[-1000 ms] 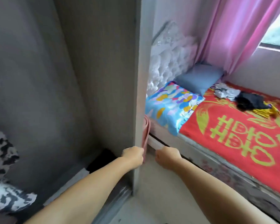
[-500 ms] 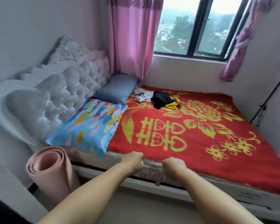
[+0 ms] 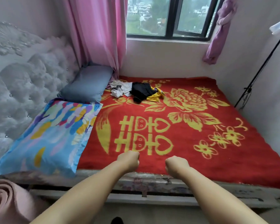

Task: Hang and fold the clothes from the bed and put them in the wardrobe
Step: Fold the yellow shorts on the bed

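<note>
Two empty fists, left hand, right hand, above fuzzy red blanket; crumpled clothes beyond.

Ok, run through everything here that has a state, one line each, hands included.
left hand: fist, holds nothing
right hand: fist, holds nothing
clothes: crumpled pile on the blanket, unfolded
red blanket: spread flat
pink curtain: drawn aside
purple curtain: bunched up
pink mat: rolled
window: cannot tell if open
</note>
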The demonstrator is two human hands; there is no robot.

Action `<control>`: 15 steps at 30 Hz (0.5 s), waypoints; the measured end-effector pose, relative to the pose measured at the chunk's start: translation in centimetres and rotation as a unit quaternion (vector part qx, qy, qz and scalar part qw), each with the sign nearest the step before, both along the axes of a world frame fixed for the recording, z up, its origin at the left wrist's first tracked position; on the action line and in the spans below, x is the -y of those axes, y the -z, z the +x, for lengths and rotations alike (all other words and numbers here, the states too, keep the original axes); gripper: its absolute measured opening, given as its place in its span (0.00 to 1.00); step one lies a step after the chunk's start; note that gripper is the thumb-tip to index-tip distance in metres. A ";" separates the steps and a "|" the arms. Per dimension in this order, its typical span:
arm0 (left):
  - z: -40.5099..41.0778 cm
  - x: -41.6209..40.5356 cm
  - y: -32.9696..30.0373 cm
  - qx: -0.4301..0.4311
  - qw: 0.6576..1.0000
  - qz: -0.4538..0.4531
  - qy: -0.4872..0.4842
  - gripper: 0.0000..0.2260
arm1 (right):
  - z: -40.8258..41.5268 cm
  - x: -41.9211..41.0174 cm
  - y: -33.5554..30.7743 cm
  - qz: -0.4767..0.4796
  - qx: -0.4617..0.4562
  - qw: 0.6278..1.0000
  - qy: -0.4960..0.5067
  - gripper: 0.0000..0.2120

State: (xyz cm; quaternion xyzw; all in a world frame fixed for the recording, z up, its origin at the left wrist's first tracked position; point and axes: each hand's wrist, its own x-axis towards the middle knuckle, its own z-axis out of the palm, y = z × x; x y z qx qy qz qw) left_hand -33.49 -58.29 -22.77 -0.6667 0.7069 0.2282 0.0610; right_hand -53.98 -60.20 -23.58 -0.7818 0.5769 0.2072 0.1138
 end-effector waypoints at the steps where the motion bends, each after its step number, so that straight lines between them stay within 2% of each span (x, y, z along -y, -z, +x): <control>1: 0.3 2.1 0.3 -0.001 1.000 -0.004 0.002 0.13 | 0.4 1.6 0.2 -0.002 0.006 1.000 0.003 0.13; 10: 1.1 21.4 1.1 0.033 0.997 0.003 0.072 0.11 | -0.1 16.4 1.9 0.010 0.018 0.997 0.075 0.13; 15: -1.6 27.7 5.2 0.023 0.995 0.049 0.090 0.13 | -2.1 23.3 5.1 0.031 0.014 0.994 0.103 0.14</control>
